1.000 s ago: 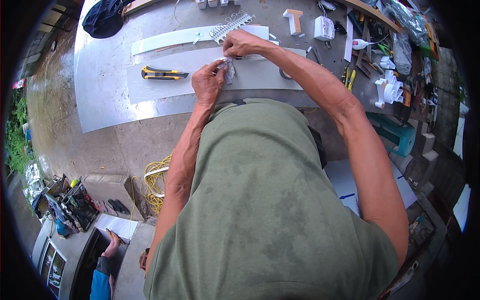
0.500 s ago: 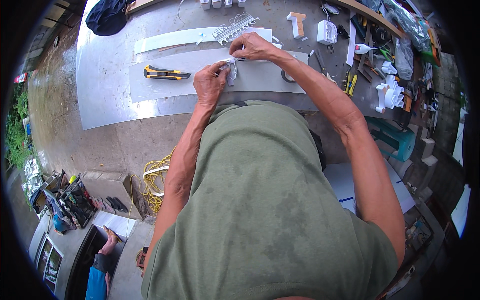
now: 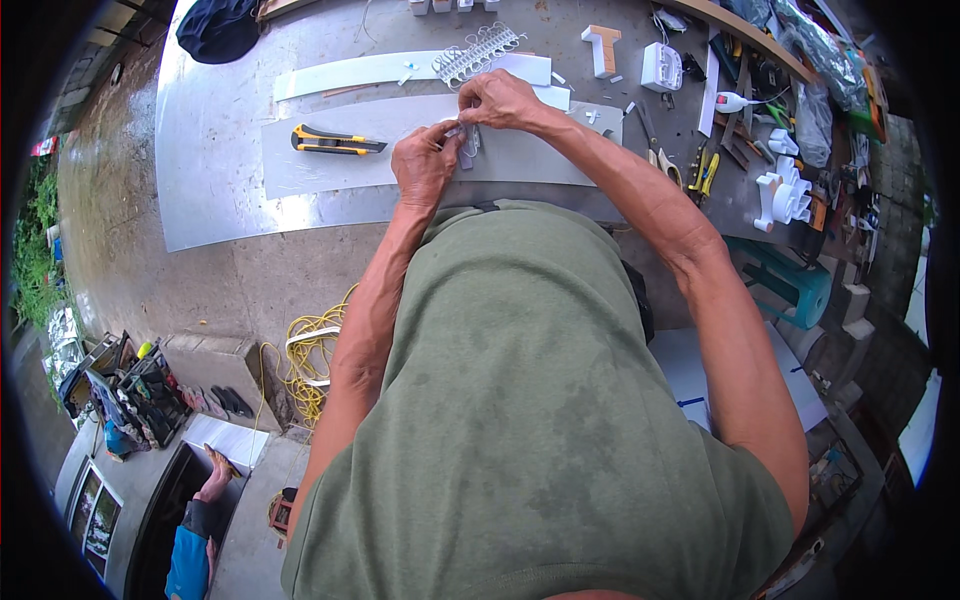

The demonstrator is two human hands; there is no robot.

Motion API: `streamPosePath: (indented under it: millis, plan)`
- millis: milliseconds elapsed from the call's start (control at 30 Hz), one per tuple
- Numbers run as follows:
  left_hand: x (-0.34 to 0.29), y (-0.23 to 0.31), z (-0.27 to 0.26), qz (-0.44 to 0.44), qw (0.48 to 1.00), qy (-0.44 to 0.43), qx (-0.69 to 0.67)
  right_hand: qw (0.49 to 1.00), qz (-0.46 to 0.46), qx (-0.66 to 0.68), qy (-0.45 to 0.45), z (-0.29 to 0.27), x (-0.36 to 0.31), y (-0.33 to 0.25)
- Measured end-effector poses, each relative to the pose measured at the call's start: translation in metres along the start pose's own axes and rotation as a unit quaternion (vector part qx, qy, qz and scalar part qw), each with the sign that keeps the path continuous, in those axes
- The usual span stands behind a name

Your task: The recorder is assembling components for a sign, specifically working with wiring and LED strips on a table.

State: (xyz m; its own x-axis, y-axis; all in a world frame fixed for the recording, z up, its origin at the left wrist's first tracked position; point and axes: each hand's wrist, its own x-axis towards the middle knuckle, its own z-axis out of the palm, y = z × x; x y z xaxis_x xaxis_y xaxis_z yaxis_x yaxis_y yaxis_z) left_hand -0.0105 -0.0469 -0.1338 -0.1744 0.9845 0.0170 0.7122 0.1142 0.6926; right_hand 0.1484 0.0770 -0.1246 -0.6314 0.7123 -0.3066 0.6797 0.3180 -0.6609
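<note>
Over the metal sheet on the table, both hands meet at a small whitish, partly clear piece [image 3: 468, 154]. My left hand [image 3: 424, 165] pinches it from the left, thumb and fingertips together. From the right, my right hand [image 3: 500, 102] closes its fingertips on the upper part of the same piece. Its exact kind is too small to make out, and the fingers cover part of it. A chain of small white modules with looped wires [image 3: 477, 56] lies just beyond my right hand, on a long white strip [image 3: 350, 75]. A yellow and black utility knife [image 3: 338, 141] rests left of my left hand.
A white letter-shaped block with a wood-coloured face [image 3: 602, 52] and a white box-like part [image 3: 662, 68] stand farther right. Yellow-handled pliers [image 3: 709, 174] lie near the right edge among other tools. A dark cap [image 3: 215, 30] sits far left; coiled yellow cord [image 3: 308, 360] is on the floor.
Both hands stay together at the small piece, with slight finger movement. My right hand has come marginally lower onto it. The whole view has shifted a little.
</note>
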Motion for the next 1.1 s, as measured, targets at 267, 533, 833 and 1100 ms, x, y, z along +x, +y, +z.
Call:
streamPosePath:
  millis: [267,533,833,1100]
  plan:
    - [-0.003,0.000,0.001,-0.064,0.996,0.018,-0.067,0.997,0.070,-0.011,-0.037,-0.007,0.007,-0.012]
    - [0.000,0.001,-0.003,-0.070,0.993,-0.007,-0.095,0.995,0.083,-0.003,-0.053,-0.005,0.008,-0.009]
    - [0.004,-0.010,0.003,-0.057,0.992,0.025,-0.110,0.970,-0.156,-0.097,0.160,0.026,-0.028,-0.001]
    - [0.003,0.001,-0.007,-0.090,0.984,-0.003,-0.151,0.926,-0.246,-0.186,0.218,0.025,-0.036,-0.008]
